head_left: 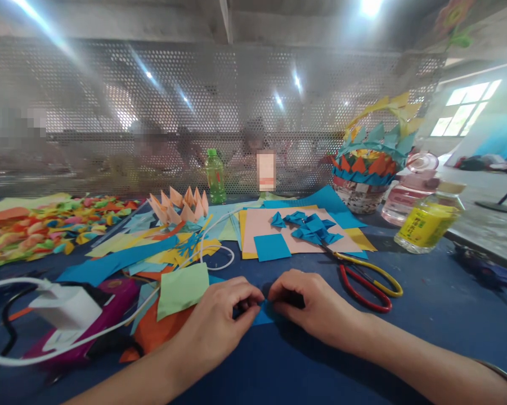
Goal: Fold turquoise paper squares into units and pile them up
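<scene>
My left hand (230, 309) and my right hand (314, 306) meet low in the middle of the head view, over the dark blue tabletop. Between their fingertips is a piece of blue paper (262, 318), pinched from both sides and partly hidden by the fingers. Just beyond them lies a flat blue paper square (272, 248) on pale pink sheets (253, 225). Several folded blue paper pieces (314, 228) are heaped on those sheets. Scissors with red and yellow handles (365, 281) rest to the right of my right hand.
A purple power strip (118, 301) with a white charger (67, 306) and cables lies left. Behind are folded orange paper points (181, 208), a green bottle (215, 177) and scraps (46, 225). A paper basket (358, 194) and a yellow-labelled bottle (426, 222) stand right.
</scene>
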Available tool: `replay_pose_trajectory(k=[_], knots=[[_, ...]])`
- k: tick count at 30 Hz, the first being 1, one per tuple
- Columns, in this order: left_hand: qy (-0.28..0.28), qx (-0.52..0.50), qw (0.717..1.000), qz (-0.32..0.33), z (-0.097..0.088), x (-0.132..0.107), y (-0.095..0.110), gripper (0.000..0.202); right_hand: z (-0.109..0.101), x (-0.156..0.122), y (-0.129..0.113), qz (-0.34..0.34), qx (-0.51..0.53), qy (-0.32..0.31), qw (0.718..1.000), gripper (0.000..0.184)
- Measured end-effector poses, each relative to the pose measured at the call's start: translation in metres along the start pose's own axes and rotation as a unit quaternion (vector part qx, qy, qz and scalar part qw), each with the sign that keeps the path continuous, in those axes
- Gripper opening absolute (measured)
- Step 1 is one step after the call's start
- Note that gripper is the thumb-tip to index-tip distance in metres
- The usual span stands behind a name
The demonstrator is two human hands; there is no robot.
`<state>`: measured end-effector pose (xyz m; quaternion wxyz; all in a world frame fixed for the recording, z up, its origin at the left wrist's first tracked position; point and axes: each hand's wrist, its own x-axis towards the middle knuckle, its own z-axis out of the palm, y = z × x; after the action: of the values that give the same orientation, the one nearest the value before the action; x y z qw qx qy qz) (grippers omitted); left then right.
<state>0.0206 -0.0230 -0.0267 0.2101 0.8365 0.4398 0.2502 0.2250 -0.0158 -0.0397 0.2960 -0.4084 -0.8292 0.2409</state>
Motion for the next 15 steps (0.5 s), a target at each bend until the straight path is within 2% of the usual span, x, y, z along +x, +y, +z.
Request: replay_pose_trajectory(k=[4,9,15], knots=[[0.006,0.004,1.0,0.026,0.002,0.0,-0.002,0.017,0.001,0.0,0.001,-0.028,-0.007,0.005,1.0,0.019],[0.006,0.008,0.998,0.068,0.006,-0.003,-0.009,0.019,0.0,0.0,0.006,-0.108,-0.033,0.006,0.994,0.016],[-0.009,0.034,0.993,0.109,0.006,-0.006,-0.013,0.024,-0.006,0.001,0.004,-0.186,-0.066,0.0,0.98,0.023]])
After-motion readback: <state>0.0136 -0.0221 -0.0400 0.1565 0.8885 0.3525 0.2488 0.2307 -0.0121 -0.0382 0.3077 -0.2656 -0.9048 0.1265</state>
